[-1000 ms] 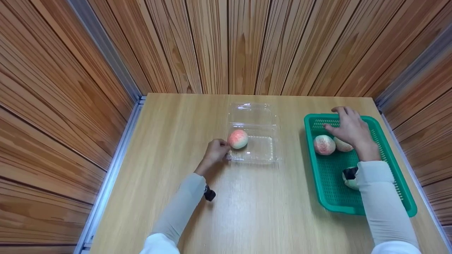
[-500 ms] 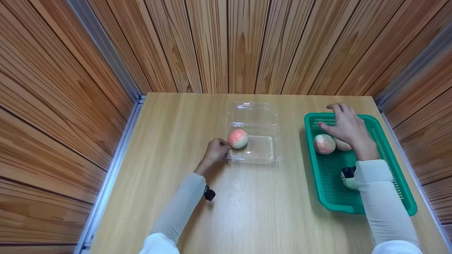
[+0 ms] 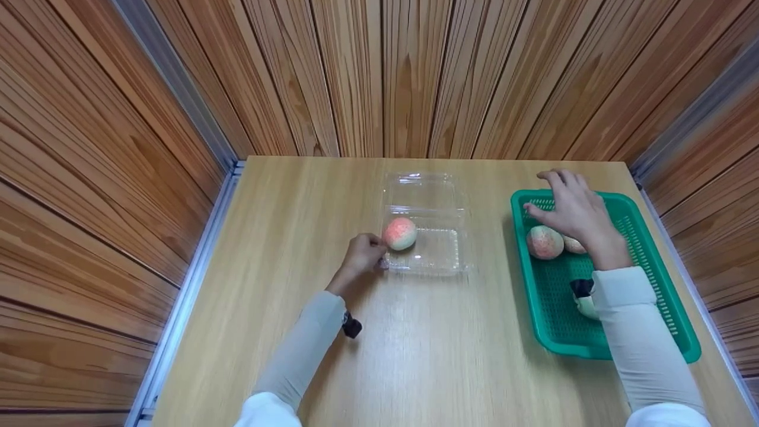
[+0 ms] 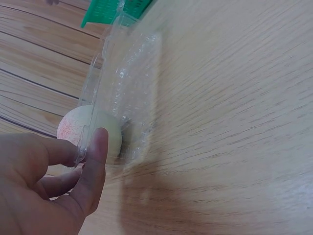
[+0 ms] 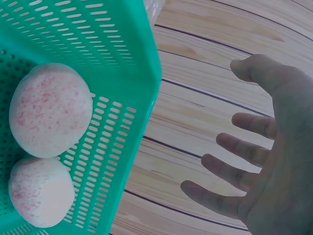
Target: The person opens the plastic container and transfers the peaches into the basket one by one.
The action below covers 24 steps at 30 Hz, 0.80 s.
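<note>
My left hand (image 3: 363, 256) pinches the near left edge of an open clear plastic clamshell box (image 3: 436, 249) between thumb and fingers. Inside its base sits a pink and cream peach (image 3: 400, 233), close to my fingertips, also seen behind the clear wall in the left wrist view. Over the far part of a green basket (image 3: 533, 320), my right hand (image 3: 572, 207) hovers with fingers spread and holds nothing. Below it in the basket lie a speckled peach (image 3: 544, 242) and a second peach (image 5: 41, 192), partly hidden by the hand. A pale green peach (image 3: 587, 307) shows beside my right sleeve, mostly covered.
The wooden table (image 3: 439, 356) spreads between the box and the basket. The box's lid (image 3: 424, 190) lies folded back toward the far edge. Wood-plank walls with metal rails (image 3: 195, 284) close in the back and sides.
My right hand has drifted left and a little away from me above the basket, its fingers still spread. The left hand, box and peaches have stayed in place.
</note>
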Each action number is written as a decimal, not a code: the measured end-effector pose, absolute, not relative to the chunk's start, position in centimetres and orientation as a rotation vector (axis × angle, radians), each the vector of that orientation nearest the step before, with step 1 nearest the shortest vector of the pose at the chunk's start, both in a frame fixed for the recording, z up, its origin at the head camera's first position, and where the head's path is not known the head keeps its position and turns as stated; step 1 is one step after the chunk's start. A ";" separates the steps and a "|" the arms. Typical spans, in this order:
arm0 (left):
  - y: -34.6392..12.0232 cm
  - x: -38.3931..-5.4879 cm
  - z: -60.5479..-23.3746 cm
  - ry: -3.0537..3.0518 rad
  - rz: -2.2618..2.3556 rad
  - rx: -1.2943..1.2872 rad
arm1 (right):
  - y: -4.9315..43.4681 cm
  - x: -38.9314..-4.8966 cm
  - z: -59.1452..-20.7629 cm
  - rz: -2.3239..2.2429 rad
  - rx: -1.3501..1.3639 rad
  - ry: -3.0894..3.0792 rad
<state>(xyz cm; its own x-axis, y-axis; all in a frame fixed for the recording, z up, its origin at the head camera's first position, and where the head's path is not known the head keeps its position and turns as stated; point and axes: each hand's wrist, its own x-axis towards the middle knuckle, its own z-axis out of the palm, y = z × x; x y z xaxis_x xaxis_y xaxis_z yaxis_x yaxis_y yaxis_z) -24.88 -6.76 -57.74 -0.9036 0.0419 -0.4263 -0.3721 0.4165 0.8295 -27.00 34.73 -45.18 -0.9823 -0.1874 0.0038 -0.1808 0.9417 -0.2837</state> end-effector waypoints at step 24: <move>-6.6 -24.6 -57.9 2.326 1.524 -0.262 | 31.3 -26.7 -44.8 -0.401 -0.442 3.131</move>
